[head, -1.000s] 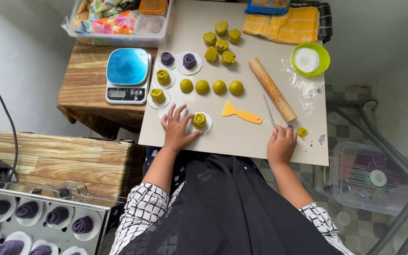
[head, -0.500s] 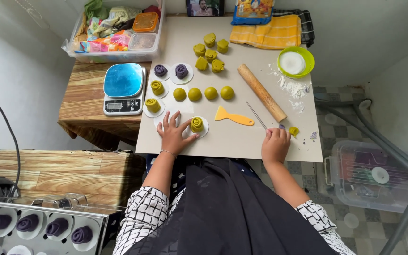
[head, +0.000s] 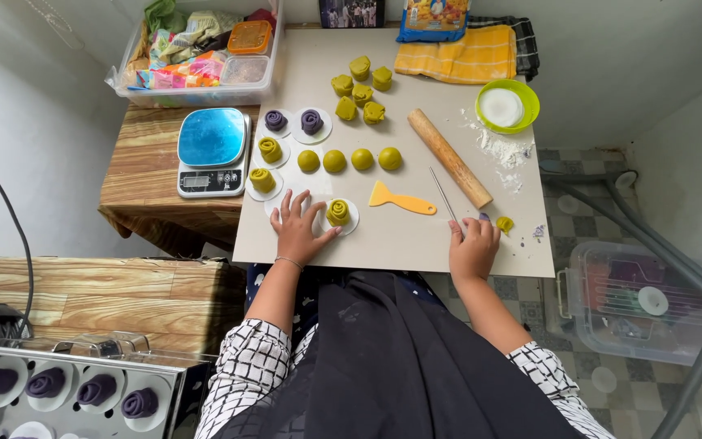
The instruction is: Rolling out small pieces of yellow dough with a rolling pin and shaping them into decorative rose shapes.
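Resting beside a spiralled green dough roll [head: 337,212], flat left hand [head: 298,232].

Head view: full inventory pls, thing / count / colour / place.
board: 1, beige, centre
rose buns on paper discs: 3 green, 2 purple, board left
dough balls: 4, green, mid-board
shaped dough pieces: 6, green, board top
scraper: 1, orange, mid-board
rolling pin: 1, wooden, board right
bowl: 1, green, flour inside
scale: 1, blue-topped, side table
towel: 1, yellow, top
tray buns: purple, bottom left
left hand: flat beside nearest bun
right hand: board's near edge
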